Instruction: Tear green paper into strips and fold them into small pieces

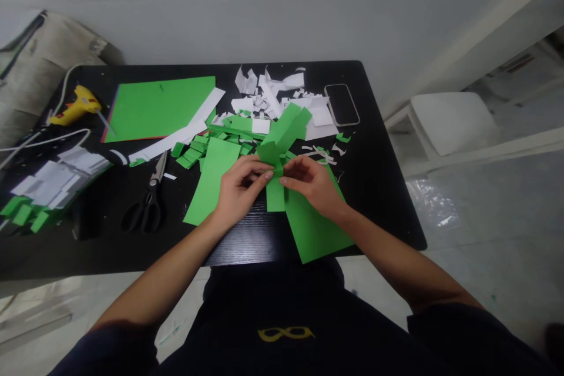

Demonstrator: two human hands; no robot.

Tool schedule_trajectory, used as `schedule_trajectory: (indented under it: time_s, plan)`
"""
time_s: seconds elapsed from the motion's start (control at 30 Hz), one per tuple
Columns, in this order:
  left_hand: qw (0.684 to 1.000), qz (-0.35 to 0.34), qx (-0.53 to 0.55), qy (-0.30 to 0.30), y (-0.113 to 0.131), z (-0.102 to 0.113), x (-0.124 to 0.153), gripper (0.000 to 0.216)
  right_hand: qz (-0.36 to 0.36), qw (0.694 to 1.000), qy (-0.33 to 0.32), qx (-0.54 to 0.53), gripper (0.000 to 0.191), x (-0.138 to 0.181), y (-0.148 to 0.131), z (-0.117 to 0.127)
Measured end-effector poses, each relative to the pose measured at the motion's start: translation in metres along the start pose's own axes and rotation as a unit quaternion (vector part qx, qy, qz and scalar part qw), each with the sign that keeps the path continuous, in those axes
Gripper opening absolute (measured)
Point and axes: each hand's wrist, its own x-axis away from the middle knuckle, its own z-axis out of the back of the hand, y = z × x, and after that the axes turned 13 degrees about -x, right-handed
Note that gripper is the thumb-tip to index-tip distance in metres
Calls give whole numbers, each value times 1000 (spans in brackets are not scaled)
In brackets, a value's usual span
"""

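Between my hands is a green paper strip (275,195), held upright over the table's front half. My left hand (243,185) pinches its left edge between thumb and fingers. From the other side, my right hand (311,181) grips the strip's right edge near a crease, fingertips close together. One green sheet (219,173) lies under my left hand, and another green sheet (315,232) lies beneath my right hand and forearm. Just beyond my fingers, wider green strips (286,129) rest on the paper pile. Small folded green pieces (194,150) are heaped to the left.
Black-handled scissors (150,200) lie left on the black table (247,247). Further left are a yellow glue gun (79,107) with its cord and stacked white and green folded pieces (57,179). White scraps (264,103) and a phone (342,104) lie toward the back.
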Motion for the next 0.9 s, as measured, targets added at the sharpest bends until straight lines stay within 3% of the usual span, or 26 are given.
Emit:
schedule_trajectory:
  time_s: [0.27,0.77,0.9]
  plan:
    - [1000,10,-5,11,5,1,-3,12,35,999,-22,24,18,1,-1,2]
    - [998,57,24,13,3,-1,0,15,51,997,-58,32,30,2,7,0]
    - [998,51,21,-1,2,-1,0,10,57,996,-50,47,24,2,5,-2]
